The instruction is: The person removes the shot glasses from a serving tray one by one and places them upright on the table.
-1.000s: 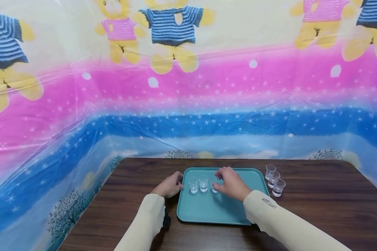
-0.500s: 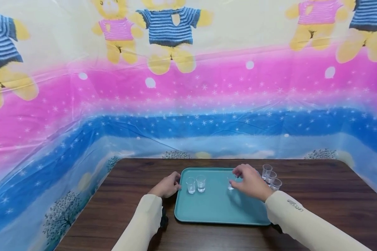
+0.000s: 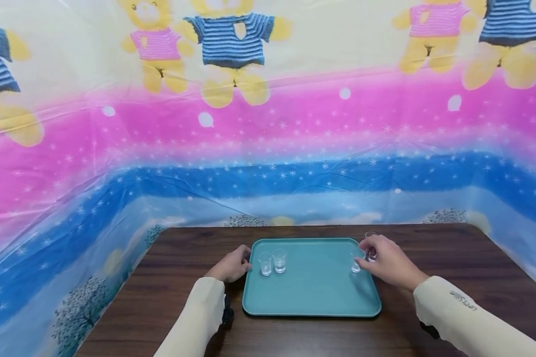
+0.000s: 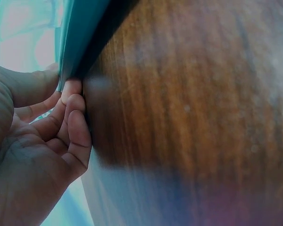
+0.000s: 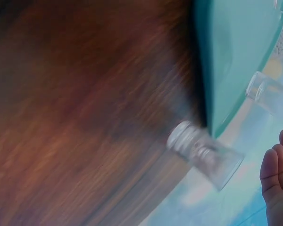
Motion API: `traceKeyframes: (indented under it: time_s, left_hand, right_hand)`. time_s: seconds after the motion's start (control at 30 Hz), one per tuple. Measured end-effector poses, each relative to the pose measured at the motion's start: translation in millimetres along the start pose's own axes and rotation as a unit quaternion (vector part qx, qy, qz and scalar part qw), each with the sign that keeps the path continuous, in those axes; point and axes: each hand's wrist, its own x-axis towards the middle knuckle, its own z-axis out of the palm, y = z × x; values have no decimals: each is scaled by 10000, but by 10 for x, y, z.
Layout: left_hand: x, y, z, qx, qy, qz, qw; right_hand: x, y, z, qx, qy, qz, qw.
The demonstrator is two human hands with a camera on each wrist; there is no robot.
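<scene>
My left hand (image 3: 231, 264) pinches the left rim of the teal tray (image 3: 310, 292); in the left wrist view the thumb lies over the tray's edge and the fingers (image 4: 78, 127) curl against its outer side. Between thumb and fingers, my right hand (image 3: 390, 263) holds a small clear shot glass (image 3: 356, 262), upright near the tray's right rim. Two more clear shot glasses, one (image 3: 265, 264) beside the other (image 3: 279, 261), stand at the tray's left end with clear liquid in them.
Right of the tray, shot glasses stand on the dark wooden table (image 3: 455, 277), mostly hidden behind my right hand; one glass (image 5: 205, 153) shows in the right wrist view. A cloth backdrop (image 3: 268, 173) with printed bears hangs behind the table's far edge.
My right hand has carried the shot glass rightward across the tray, away from the other two, and now covers most of the glasses on the table. The left hand keeps its hold on the rim.
</scene>
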Motion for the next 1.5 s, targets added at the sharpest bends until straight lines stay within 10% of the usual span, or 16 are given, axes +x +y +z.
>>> traceKeyframes:
  time_s: [0.4, 1.5]
  left_hand:
    - [-52, -77, -29, 18, 79, 12, 10000]
    - [8, 18, 9, 71, 39, -12, 10000]
  right_hand:
    - [-176, 114, -154, 12, -275, 160, 9995]
    - [-391, 338, -139, -637, 767, 114, 9949]
